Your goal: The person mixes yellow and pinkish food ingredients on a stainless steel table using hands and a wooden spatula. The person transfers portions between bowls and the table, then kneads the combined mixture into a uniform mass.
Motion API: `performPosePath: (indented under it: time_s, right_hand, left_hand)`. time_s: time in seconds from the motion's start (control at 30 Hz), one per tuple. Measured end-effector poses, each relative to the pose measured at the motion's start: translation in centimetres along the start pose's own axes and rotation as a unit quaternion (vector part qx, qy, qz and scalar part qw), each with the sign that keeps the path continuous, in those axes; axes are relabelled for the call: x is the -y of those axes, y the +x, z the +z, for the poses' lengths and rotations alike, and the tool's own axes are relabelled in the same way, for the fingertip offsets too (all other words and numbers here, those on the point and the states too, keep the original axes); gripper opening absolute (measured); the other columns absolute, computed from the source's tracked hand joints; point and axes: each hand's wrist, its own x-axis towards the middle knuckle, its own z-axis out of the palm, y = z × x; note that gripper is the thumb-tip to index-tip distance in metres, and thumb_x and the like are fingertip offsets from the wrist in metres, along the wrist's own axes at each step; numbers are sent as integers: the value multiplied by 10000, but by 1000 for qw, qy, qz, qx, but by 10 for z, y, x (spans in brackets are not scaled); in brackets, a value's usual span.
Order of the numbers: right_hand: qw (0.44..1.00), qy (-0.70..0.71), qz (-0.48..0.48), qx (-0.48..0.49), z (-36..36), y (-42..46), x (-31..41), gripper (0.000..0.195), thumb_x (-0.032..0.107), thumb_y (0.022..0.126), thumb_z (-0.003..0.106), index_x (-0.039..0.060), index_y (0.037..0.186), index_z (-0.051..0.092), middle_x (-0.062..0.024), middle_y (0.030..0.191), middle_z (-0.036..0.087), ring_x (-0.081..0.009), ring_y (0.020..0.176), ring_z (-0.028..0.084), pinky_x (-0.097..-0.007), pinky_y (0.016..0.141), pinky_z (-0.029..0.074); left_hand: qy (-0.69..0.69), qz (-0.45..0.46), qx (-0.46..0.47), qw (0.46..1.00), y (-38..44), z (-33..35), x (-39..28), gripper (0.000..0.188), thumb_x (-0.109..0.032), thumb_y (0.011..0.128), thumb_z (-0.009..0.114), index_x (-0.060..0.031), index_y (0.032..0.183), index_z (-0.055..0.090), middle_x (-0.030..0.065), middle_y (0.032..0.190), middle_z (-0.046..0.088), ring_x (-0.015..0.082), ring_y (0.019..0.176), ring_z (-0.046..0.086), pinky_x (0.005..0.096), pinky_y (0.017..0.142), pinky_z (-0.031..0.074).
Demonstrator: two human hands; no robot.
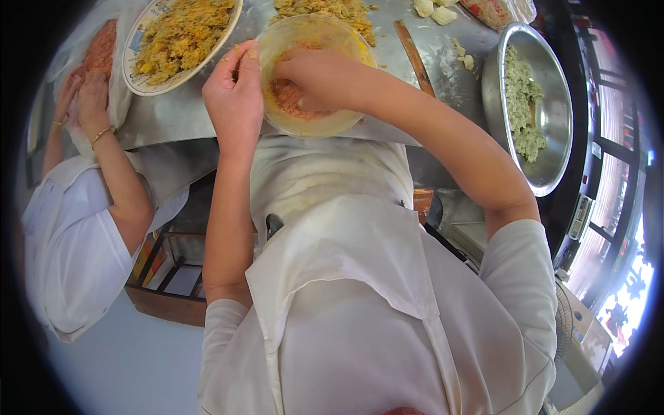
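My right hand (316,78) reaches down into a round translucent plastic tub (332,127), its fingers in an orange-pink crumbly filling (293,98). What those fingers hold is hidden. Just left of the tub's rim, my left hand (236,88) is raised with its fingers curled and bits of food on the fingertips; something dark shows between thumb and fingers, too little to identify. A patterned oval plate (179,88) heaped with yellow-brown filling (181,36) lies to the left. More of this filling (332,10) is spread on the metal table behind the tub.
At right stands a steel bowl (563,109) of pale green filling (521,104). A wooden stick (413,57), dough pieces (443,15) and a plastic bag of food (498,10) lie on the floury metal table (384,127). A co-worker's hands (93,98) work in a bag of reddish filling (101,49) at left.
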Motion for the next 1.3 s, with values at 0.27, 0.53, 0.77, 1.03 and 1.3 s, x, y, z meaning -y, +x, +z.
performPosePath:
  time_s: [0.27, 0.53, 0.77, 1.03, 1.3]
  right_hand:
    - [986, -92, 139, 4, -22, 2, 8, 220, 28, 786, 647, 36, 997, 706, -178, 987, 723, -358, 951, 697, -458, 802, 557]
    - [986, -77, 77, -126, 12, 14, 11, 97, 61, 815, 649, 45, 889, 709, -143, 909, 729, -347, 931, 713, -472, 781, 569]
    - [987, -90, -124, 42, -16, -7, 5, 106, 39, 831, 606, 67, 898, 683, -116, 879, 675, -359, 957, 647, -467, 794, 523]
    - [994, -78, 36, -70, 3, 5, -9, 152, 61, 805, 654, 86, 912, 759, -131, 878, 723, -342, 898, 710, -466, 753, 563]
    - [993, -87, -70, 36, -1, 1, 5, 165, 76, 817, 637, 57, 949, 733, -116, 946, 693, -335, 939, 682, -472, 802, 542]
  left_hand:
    - [-25, -15, 12, 1000, 7, -5, 4, 250, -147, 991, 677, 47, 1132, 745, 21, 953, 740, 57, 848, 616, 225, 795, 503]
    - [-31, -22, 8, 999, 2, -2, 2, 259, -153, 991, 683, 47, 1144, 742, 28, 964, 745, 56, 860, 620, 227, 805, 508]
    - [-25, -27, 0, 999, 3, -2, 3, 274, -171, 992, 691, 44, 1154, 741, 35, 991, 750, 63, 869, 628, 229, 815, 512]
    - [-39, -19, 30, 999, 5, -5, 2, 272, -169, 996, 689, 43, 1158, 742, 43, 1011, 753, 70, 894, 638, 229, 829, 516]
    - [-33, -23, 24, 999, 6, -4, 3, 273, -173, 993, 691, 42, 1152, 748, 33, 1004, 748, 66, 886, 622, 230, 824, 508]
